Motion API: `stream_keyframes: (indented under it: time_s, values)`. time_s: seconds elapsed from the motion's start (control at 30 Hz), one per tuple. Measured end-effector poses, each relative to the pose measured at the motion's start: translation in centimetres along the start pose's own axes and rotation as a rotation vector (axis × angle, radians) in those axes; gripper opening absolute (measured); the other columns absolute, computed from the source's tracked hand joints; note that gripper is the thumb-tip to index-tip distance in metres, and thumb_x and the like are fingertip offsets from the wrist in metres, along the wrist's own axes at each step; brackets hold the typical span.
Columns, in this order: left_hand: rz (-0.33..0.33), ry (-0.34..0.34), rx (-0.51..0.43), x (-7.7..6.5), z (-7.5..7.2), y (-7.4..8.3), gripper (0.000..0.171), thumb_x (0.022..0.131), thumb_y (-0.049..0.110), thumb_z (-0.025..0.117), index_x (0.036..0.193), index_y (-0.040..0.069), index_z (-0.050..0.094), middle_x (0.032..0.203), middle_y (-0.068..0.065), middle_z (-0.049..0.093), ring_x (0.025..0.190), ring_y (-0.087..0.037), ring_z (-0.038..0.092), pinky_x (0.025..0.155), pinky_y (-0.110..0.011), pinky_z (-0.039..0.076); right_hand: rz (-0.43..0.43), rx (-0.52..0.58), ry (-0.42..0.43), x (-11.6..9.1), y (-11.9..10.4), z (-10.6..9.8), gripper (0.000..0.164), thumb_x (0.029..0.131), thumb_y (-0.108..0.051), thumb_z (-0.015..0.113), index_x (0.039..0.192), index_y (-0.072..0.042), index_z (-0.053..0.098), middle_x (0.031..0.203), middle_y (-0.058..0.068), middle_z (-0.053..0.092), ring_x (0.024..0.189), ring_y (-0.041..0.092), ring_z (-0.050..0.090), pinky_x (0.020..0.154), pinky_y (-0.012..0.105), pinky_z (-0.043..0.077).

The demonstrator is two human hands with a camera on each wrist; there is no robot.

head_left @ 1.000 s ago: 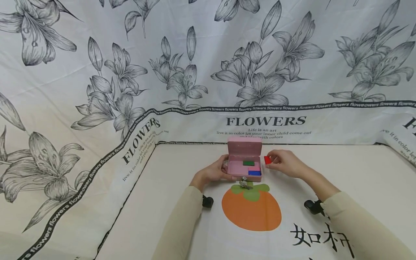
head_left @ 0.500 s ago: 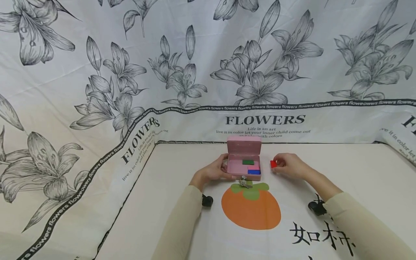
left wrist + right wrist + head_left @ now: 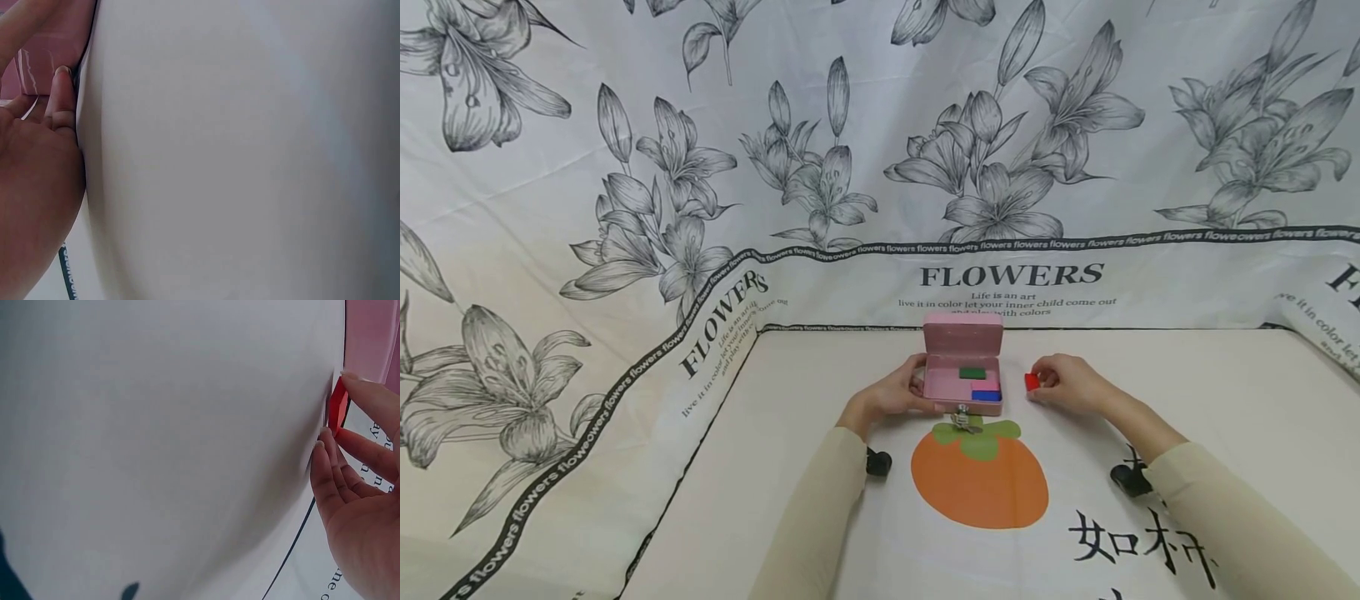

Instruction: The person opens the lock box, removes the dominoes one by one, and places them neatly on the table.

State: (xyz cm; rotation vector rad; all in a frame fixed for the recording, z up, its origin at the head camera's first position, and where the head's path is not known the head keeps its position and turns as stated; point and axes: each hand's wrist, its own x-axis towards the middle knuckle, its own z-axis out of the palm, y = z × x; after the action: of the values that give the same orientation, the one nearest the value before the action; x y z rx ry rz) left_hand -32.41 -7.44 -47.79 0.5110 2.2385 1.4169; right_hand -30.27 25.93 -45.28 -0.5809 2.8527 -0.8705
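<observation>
A small pink metal box [image 3: 940, 390] stands on the table with its lid [image 3: 962, 340] raised at the back. Inside lie a green block [image 3: 972, 373], a pink block [image 3: 986, 386] and a blue block [image 3: 986, 396]. My left hand [image 3: 889, 392] grips the box by its left side, thumb along the front; the left wrist view shows fingers on the pink wall [image 3: 53, 59]. Just right of the box, my right hand [image 3: 1067, 383] pinches a red block [image 3: 1032, 382] between thumb and fingertips, at the tabletop. In the right wrist view the red block [image 3: 338, 406] is tilted.
A small metal padlock or key set [image 3: 962, 419] hangs at the box front. The white tablecloth [image 3: 760, 467] bears a printed orange persimmon [image 3: 981, 483] and black characters [image 3: 1138, 537]. A flower-print curtain [image 3: 820, 292] closes off the back and left side.
My right hand has carried the red block a little right and down, away from the box, then stayed nearly still. The left hand and the box have kept their place.
</observation>
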Motion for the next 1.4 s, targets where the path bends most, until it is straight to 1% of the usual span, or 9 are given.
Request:
stream_keyframes:
  time_s: [0.17,0.47,0.67,0.87,1.0,1.1,1.27,1.4]
  values:
    - [0.006,-0.008,-0.020,-0.1,0.0,0.3,0.103,0.082,0.011,0.088,0.161,0.019,0.023,0.109,-0.009,0.062,0.097,-0.020,0.058,0.098,-0.036,0.045,0.013,0.012,-0.007,0.0,0.0,0.0,0.040,0.088,-0.018,0.082,0.113,0.009,0.066,0.089,0.007,0.063,0.082,0.021,0.055,0.077,0.038,0.049]
    - [0.023,-0.012,-0.024,-0.2,0.0,0.1,0.101,0.082,0.010,0.087,0.160,0.017,0.024,0.108,-0.010,0.061,0.095,-0.018,0.058,0.094,-0.032,0.045,0.016,0.012,0.003,-0.1,0.0,0.2,0.040,0.087,-0.017,0.081,0.112,0.009,0.065,0.089,0.009,0.062,0.084,0.023,0.054,0.078,0.039,0.048]
    - [0.025,-0.017,-0.027,-0.3,0.0,0.3,0.100,0.083,0.009,0.087,0.160,0.017,0.024,0.108,-0.011,0.062,0.094,-0.019,0.058,0.093,-0.032,0.046,0.024,0.006,0.005,-0.3,-0.1,0.2,0.042,0.087,-0.020,0.082,0.113,0.009,0.064,0.089,0.009,0.062,0.084,0.023,0.054,0.079,0.040,0.048]
    - [0.019,-0.012,-0.027,-0.1,0.0,0.1,0.100,0.082,0.010,0.087,0.160,0.018,0.024,0.109,-0.010,0.062,0.095,-0.019,0.058,0.095,-0.033,0.045,0.013,-0.018,0.013,-0.4,-0.2,-0.2,0.049,0.086,-0.022,0.083,0.118,0.009,0.063,0.096,0.015,0.065,0.085,0.025,0.058,0.082,0.044,0.051]
    - [0.016,-0.014,-0.029,-0.1,0.0,0.0,0.100,0.083,0.009,0.087,0.160,0.017,0.024,0.107,-0.010,0.063,0.093,-0.018,0.059,0.092,-0.032,0.047,0.010,-0.021,0.020,-0.6,-0.3,-0.5,0.054,0.085,-0.023,0.085,0.120,0.010,0.062,0.100,0.019,0.066,0.085,0.025,0.060,0.081,0.043,0.052]
    - [0.013,-0.013,-0.024,-0.1,0.0,0.0,0.100,0.083,0.010,0.086,0.160,0.017,0.023,0.107,-0.009,0.063,0.093,-0.018,0.059,0.092,-0.031,0.048,-0.004,-0.010,0.024,-0.9,-0.6,-1.0,0.057,0.084,-0.024,0.085,0.122,0.012,0.061,0.102,0.020,0.066,0.086,0.026,0.060,0.079,0.042,0.052]
    - [0.004,-0.013,-0.019,-0.2,0.1,0.1,0.101,0.083,0.010,0.087,0.161,0.016,0.022,0.108,-0.010,0.063,0.094,-0.019,0.059,0.092,-0.032,0.047,-0.037,-0.001,0.034,-1.1,-1.5,-1.6,0.052,0.087,-0.019,0.081,0.124,0.012,0.061,0.106,0.020,0.066,0.092,0.029,0.061,0.080,0.043,0.053]
    - [0.003,-0.013,-0.023,-0.2,0.1,0.1,0.101,0.083,0.010,0.087,0.161,0.017,0.023,0.108,-0.010,0.062,0.094,-0.019,0.059,0.092,-0.031,0.047,-0.066,-0.010,0.052,-1.1,-2.4,-1.9,0.051,0.088,-0.021,0.081,0.124,0.010,0.062,0.110,0.021,0.067,0.095,0.030,0.062,0.080,0.042,0.052]
